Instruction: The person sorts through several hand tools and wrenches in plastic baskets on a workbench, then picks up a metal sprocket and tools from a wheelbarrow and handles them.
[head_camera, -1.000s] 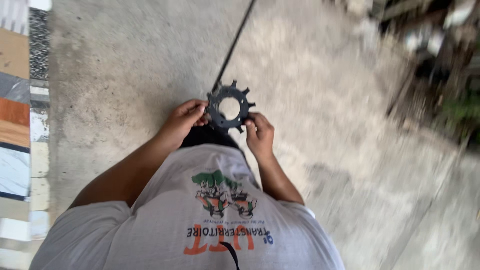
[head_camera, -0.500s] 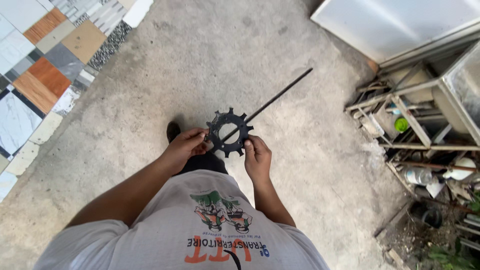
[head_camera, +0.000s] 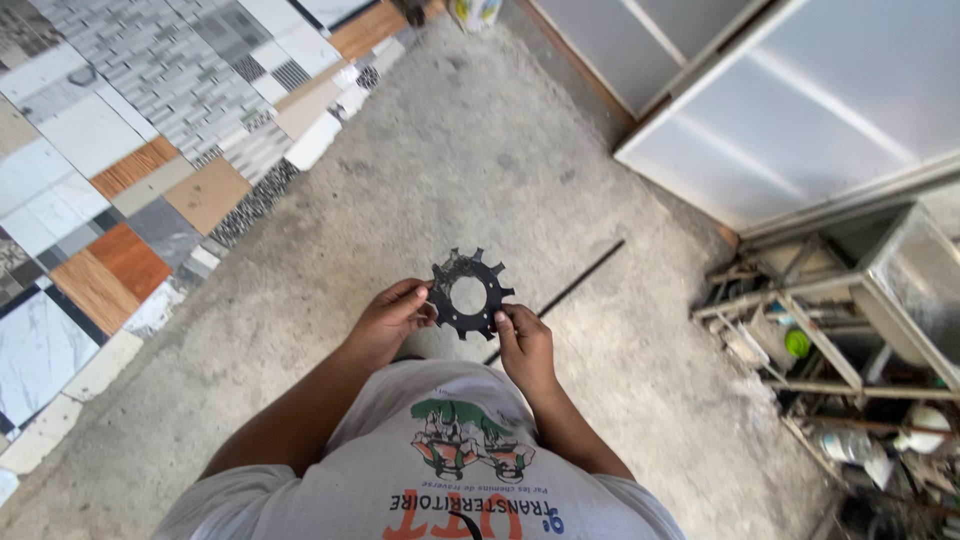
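A black toothed metal ring (head_camera: 470, 296), flat with a round hole in its middle, is held up in front of my chest. My left hand (head_camera: 388, 322) pinches its left edge with thumb and fingers. My right hand (head_camera: 523, 340) grips its lower right edge. Both hands are above a bare concrete floor (head_camera: 480, 150). A thin dark metal rod (head_camera: 575, 286) lies on the floor just beyond the ring, running up to the right.
A patchwork of mixed floor tiles (head_camera: 120, 150) covers the left side. Pale framed panels (head_camera: 800, 100) stand at the upper right. A cluttered metal rack (head_camera: 840, 340) with bottles and scraps fills the right edge. A container (head_camera: 473, 12) stands at the top.
The view has swung and tilted up, showing more tiles and the panels. The toothed ring stays held in both hands, turned slightly.
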